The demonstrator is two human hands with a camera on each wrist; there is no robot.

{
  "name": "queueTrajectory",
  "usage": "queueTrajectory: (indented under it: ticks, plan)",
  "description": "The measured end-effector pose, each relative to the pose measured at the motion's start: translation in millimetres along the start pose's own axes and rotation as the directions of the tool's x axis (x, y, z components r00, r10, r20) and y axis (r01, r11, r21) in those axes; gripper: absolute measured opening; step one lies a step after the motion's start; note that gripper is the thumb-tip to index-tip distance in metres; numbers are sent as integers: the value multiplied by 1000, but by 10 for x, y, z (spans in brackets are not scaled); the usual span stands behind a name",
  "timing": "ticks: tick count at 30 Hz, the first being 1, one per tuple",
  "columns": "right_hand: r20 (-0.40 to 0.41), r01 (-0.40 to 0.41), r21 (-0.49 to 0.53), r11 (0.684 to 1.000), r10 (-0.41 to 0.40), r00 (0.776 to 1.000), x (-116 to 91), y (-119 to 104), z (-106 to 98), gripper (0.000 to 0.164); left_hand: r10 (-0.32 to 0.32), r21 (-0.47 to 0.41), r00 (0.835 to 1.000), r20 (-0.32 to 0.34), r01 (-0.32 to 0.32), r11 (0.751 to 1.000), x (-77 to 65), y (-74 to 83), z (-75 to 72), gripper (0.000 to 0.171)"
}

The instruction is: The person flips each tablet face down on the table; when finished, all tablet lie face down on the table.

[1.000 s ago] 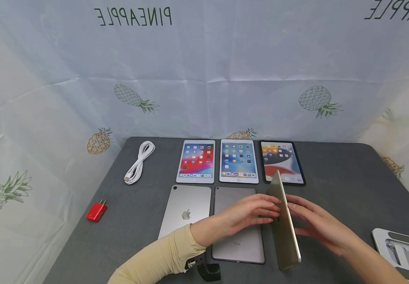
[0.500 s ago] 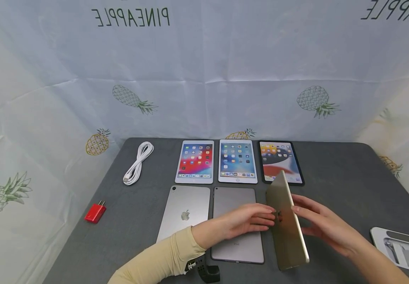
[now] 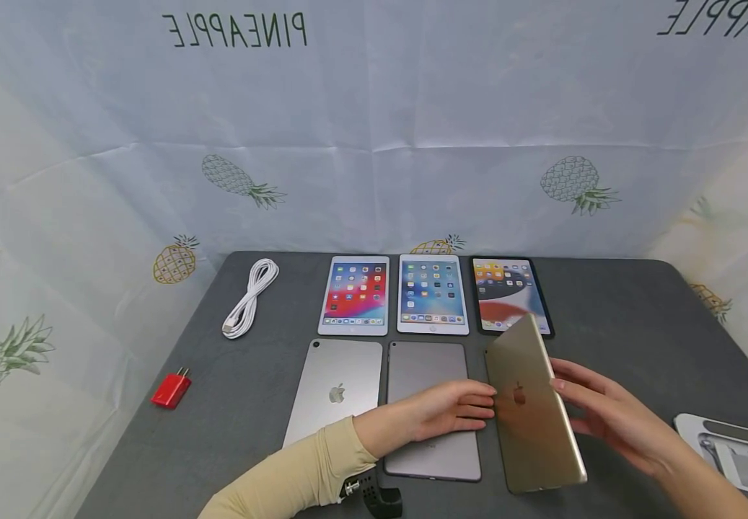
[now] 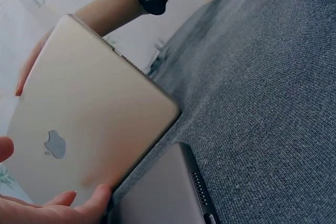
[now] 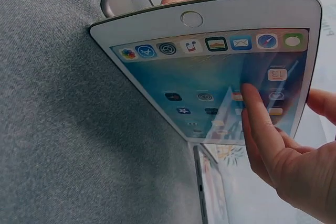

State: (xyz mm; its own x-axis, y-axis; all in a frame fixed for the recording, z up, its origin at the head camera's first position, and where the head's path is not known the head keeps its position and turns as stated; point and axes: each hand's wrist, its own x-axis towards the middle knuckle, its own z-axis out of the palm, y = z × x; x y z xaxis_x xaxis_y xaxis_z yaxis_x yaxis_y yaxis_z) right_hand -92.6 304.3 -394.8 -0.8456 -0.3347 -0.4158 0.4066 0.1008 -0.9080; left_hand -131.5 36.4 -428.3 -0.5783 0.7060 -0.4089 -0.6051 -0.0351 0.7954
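Note:
A gold tablet (image 3: pixel 529 425) stands tilted on its long edge, its back with the apple logo facing left. My right hand (image 3: pixel 597 407) holds it by the upper edge, thumb at the edge and fingers against the screen. The right wrist view shows the lit home screen (image 5: pixel 210 93) under those fingers (image 5: pixel 260 119). My left hand (image 3: pixel 448 411) reaches over a dark grey tablet (image 3: pixel 435 461) lying face down. Its fingers are extended, the tips right at the gold tablet's lower edge. In the left wrist view, one fingertip (image 4: pixel 101 195) overlaps that edge.
Three tablets with lit screens lie in the back row: a white one (image 3: pixel 354 295), another white one (image 3: pixel 433 295) and a black one (image 3: pixel 510 288). A silver tablet (image 3: pixel 335 375) lies face down. A white cable (image 3: pixel 250 299), red charger (image 3: pixel 170 390) and white stand (image 3: pixel 737 447) lie around them.
The gold tablet has tipped further to the right, showing more of its back. My right hand has moved right with it, while my left hand has drawn slightly back from its back.

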Motion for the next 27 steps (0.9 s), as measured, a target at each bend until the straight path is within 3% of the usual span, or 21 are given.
queueTrajectory:
  ticks: [7, 14, 21, 27]
  plan:
    - [-11, 0, 28, 1000, 1, 1000, -19, 59, -79, 63, -1, 2, 1000, 8, 1, 1000, 4, -11, -17, 49]
    - [15, 49, 88, 995, -51, 999, -81, 133, -195, 31, 4, -10, 1000, 27, -3, 1000, 6, -10, -26, 50]
    - [11, 110, 137, 984, -113, 994, -140, 221, -321, 38, 18, -3, 999, 36, -18, 1000, -1, -8, -20, 51]
    - [-43, 114, 99, 989, -110, 993, -155, 298, -405, 37, 30, 10, 999, 29, -30, 999, -7, 1, -12, 47]
